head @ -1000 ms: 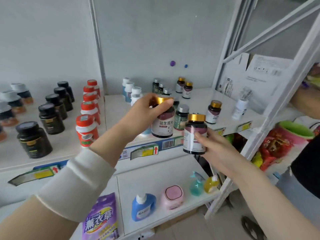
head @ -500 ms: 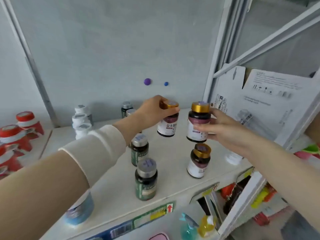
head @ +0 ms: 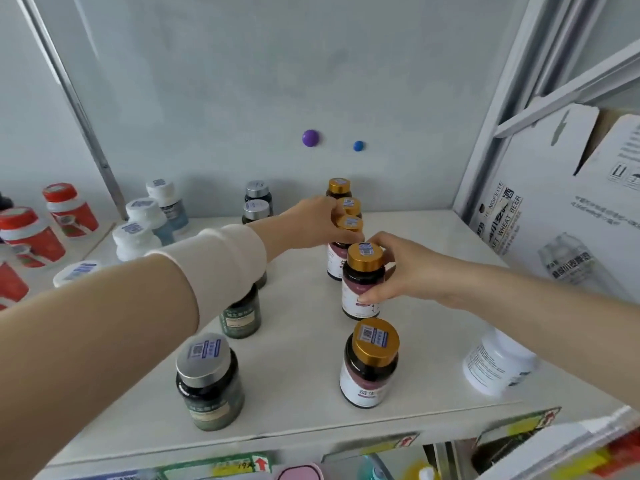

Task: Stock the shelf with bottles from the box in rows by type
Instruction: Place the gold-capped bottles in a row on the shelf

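I am working with both hands over the white shelf [head: 294, 358], and each one is holding a dark bottle with a gold cap. My left hand [head: 311, 220] is reaching in from the left, a white cuff around the forearm. Its fingers are curling down around the cap of the farther bottle [head: 336, 263]. My right hand [head: 405, 271] is coming in from the right and wrapping the nearer bottle [head: 360, 289], with the thumb lying low across the label and the fingers bending round the far side of the cap. Both held bottles are standing upright, one just behind the other and almost touching. I cannot tell whether their bases are resting on the shelf or hanging just above it.

They are lining up with other gold-capped ones. A front bottle [head: 370, 368] is standing near the shelf edge, just in front of the nearer bottle. The back bottles [head: 339, 187] are sitting by the rear wall, beyond my left hand.

To the left, a row of green bottles [head: 207, 382] with silver caps is running front to back, partly passing under my left forearm. Farther left, white-capped bottles [head: 145, 213] and red bottles [head: 69, 211] are forming rows of their own. A white bottle [head: 498, 365] is standing alone at the right, half hidden under my right forearm. The cardboard box [head: 554, 188] is sitting beyond the shelf's right upright with its flaps open. A purple magnet [head: 310, 137] and a smaller blue magnet [head: 358, 145] are sticking to the rear wall.
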